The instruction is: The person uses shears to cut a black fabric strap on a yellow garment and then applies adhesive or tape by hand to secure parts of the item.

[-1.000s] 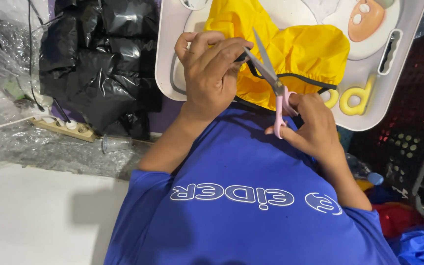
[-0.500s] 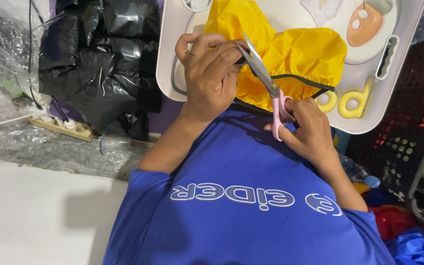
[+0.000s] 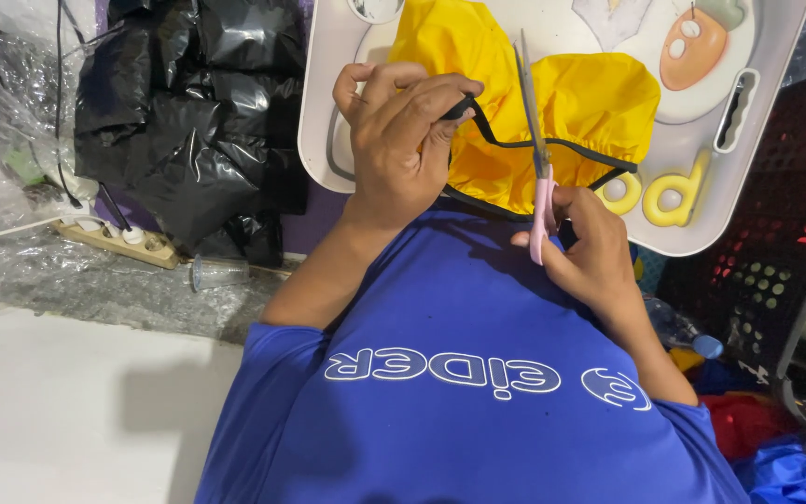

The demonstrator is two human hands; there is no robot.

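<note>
Scissors held at the black cord of a yellow-and-blue garment.

Nearest us we see the blue fabric (image 3: 478, 373) with white lettering spread across the lower frame. Just above it our right hand (image 3: 590, 257) is clenched around the pink handles of the scissors (image 3: 535, 140), whose grey blades point up and away beside a black cord (image 3: 552, 145) that edges the yellow fabric (image 3: 562, 103). Our left hand (image 3: 398, 145) pinches the end of that cord between thumb and fingers, holding it raised over the yellow cloth. Behind the yellow fabric lies a white tray (image 3: 328, 112) with a carrot picture and yellow letters. Farther left sit black plastic bags (image 3: 179, 121), a power strip (image 3: 123, 241) and clear plastic wrap (image 3: 11, 271); a black perforated crate (image 3: 785, 252) stands at right.
</note>
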